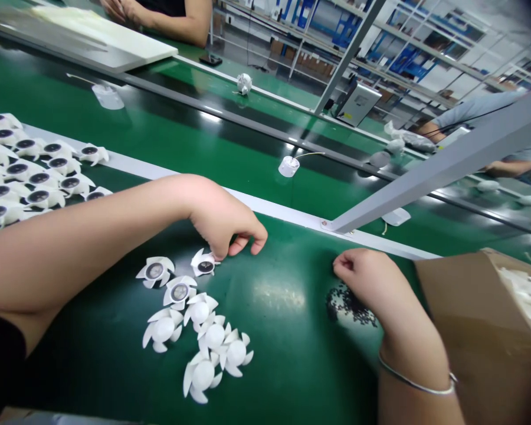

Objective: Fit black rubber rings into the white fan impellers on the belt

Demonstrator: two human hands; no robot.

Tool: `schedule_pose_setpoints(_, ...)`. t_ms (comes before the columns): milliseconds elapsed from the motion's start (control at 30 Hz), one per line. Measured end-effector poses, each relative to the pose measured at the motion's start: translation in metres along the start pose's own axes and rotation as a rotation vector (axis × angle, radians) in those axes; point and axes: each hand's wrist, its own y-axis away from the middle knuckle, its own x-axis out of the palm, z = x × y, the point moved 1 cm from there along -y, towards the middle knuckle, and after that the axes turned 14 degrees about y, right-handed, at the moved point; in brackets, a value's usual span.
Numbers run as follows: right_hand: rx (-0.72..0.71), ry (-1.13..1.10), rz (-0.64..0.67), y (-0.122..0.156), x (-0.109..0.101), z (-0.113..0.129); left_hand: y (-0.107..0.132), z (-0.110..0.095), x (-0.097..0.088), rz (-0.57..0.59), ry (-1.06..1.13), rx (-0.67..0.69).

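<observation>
My left hand (223,215) reaches across the green table (287,354), fingers curled down, pressing on a small white fan impeller (205,263) with a dark centre. Beside it lie two more impellers (156,271) facing up, and a cluster of several white impellers (207,339) lying dome side up. My right hand (371,280) rests closed in a loose fist over a heap of tiny black parts (345,304); what its fingertips pinch is hidden.
Rows of finished impellers (26,177) lie at the far left. An open cardboard box (482,330) with white parts stands at the right. A conveyor belt (203,136) carries white parts (288,166). A metal frame bar (425,177) slants overhead. Other people's arms (168,18) are across the belt.
</observation>
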Motion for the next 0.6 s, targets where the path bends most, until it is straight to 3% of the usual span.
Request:
schedule_pose_setpoints(100, 0.012, 0.056, -0.051, -0.001, 0.003, 0.004, -0.012, 0.013, -0.009, -0.021, 0.067, 0.059)
schedule_pose_setpoints(233, 0.028, 0.072, -0.012, -0.002, 0.005, 0.002, -0.021, 0.022, -0.017, -0.201, 0.116, 0.22)
schedule_pose_setpoints(400, 0.062, 0.054, -0.108, -0.002, 0.003, -0.002, -0.017, 0.018, -0.012, -0.157, 0.04, 0.262)
schedule_pose_setpoints(500, -0.029, -0.13, -0.192, 0.001, -0.002, 0.008, -0.026, 0.018, -0.002, -0.138, 0.029, 0.345)
schedule_pose_setpoints(600, -0.198, -0.395, -0.196, 0.007, -0.007, 0.03, -0.043, 0.023, 0.008, -0.15, 0.058, 0.44)
